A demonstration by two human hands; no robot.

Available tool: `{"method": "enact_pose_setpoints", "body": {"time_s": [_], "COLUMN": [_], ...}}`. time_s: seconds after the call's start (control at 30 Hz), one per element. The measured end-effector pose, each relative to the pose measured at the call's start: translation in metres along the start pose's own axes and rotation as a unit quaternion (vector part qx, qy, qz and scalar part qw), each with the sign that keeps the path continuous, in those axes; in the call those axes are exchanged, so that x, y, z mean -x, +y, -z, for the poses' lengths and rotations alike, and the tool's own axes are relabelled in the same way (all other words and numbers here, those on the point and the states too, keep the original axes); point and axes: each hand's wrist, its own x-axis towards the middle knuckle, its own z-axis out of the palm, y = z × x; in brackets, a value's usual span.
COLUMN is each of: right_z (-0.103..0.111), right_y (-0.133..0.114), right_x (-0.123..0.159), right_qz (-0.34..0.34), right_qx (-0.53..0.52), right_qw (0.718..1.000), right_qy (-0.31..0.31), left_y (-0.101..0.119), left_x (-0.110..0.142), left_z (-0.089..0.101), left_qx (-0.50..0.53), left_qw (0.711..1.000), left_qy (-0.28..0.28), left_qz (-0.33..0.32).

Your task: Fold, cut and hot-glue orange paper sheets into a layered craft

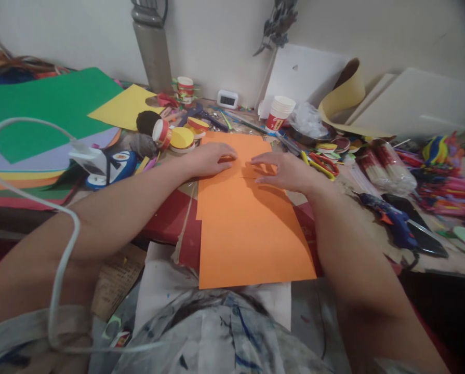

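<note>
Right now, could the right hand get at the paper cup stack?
Probably yes: the paper cup stack stands just beyond the right hand, and nothing tall seems to stand between them. That hand looks empty, fingers spread over the orange paper.

The left hand (212,160) and right hand (282,170) are over orange paper (251,239); yellow-handled scissors (321,167) lie near the right hand.
</note>
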Motion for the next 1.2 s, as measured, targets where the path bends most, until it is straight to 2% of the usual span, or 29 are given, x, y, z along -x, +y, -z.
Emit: {"method": "enact_pose_setpoints", "body": {"time_s": [0.1, 0.23, 0.63, 0.9, 1.2], "right_z": [-0.005, -0.009, -0.008, -0.008, -0.002], "right_y": [0.01, 0.019, 0.011, 0.011, 0.021], "right_x": [-0.004, -0.007, -0.005, -0.005, -0.006], "right_qz": [0.005, 0.004, 0.003, -0.002, -0.023], "right_qx": [0.027, 0.022, 0.047, 0.057, 0.05], "right_qw": [0.999, 0.999, 0.999, 0.997, 0.998], "right_qy": [-0.016, -0.025, 0.01, 0.058, 0.001], "left_y": [0.003, 0.002, 0.005, 0.006, 0.009], "left_x": [0.002, 0.002, 0.002, 0.003, 0.004], "left_z": [0.005, 0.008, 0.011, 0.011, 0.006], "left_qx": [0.0, 0.014, 0.001, -0.041, -0.101], "left_qw": [1.0, 0.999, 0.998, 0.997, 0.992], "left_qy": [0.004, -0.03, -0.051, -0.015, 0.015], "left_qz": [-0.006, -0.022, -0.034, -0.059, -0.073]}}
